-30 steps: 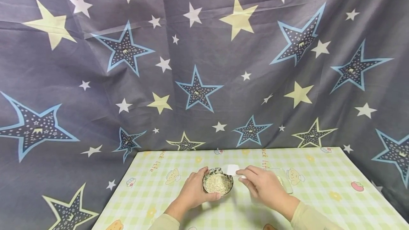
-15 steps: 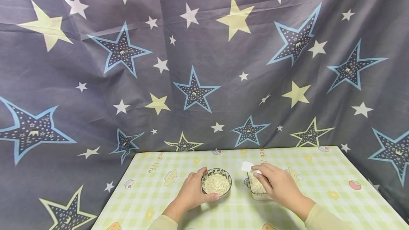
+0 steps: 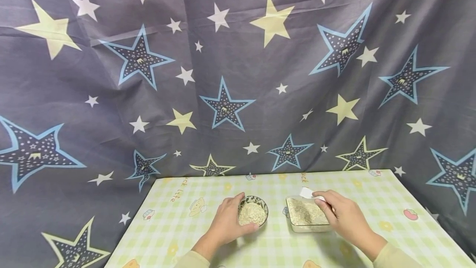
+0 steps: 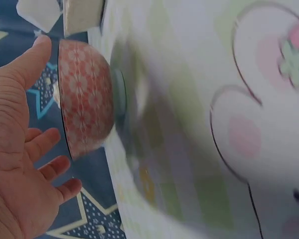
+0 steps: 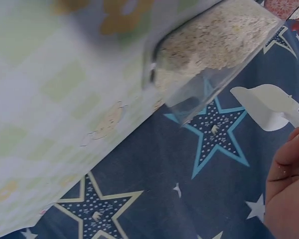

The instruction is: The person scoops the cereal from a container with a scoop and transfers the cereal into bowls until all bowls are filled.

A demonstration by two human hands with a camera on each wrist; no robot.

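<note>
A round bowl (image 3: 261, 204) of oat flakes, leaf-patterned inside and red with pale flowers outside, stands left of the middle of the table. My left hand (image 3: 229, 220) curves round its left side, thumb at the near rim and fingers at the far side. In the left wrist view the bowl (image 4: 87, 97) shows from the side, the hand (image 4: 20, 129) at its rim. My right hand (image 3: 343, 218) grips the handle of a white scoop (image 3: 306, 192). The scoop (image 5: 271, 104) is over the far side of a clear rectangular container (image 3: 310, 228) of oat flakes.
The table (image 3: 208, 189) wears a green-and-white checked cloth with cartoon prints. Behind its far edge hangs a dark star-patterned curtain (image 3: 238, 144). A gap of tablecloth separates the bowl from the container.
My right hand has carried the scoop rightward from the bowl's rim to the container, uncovering the oat flakes there. My left hand stays at the bowl.
</note>
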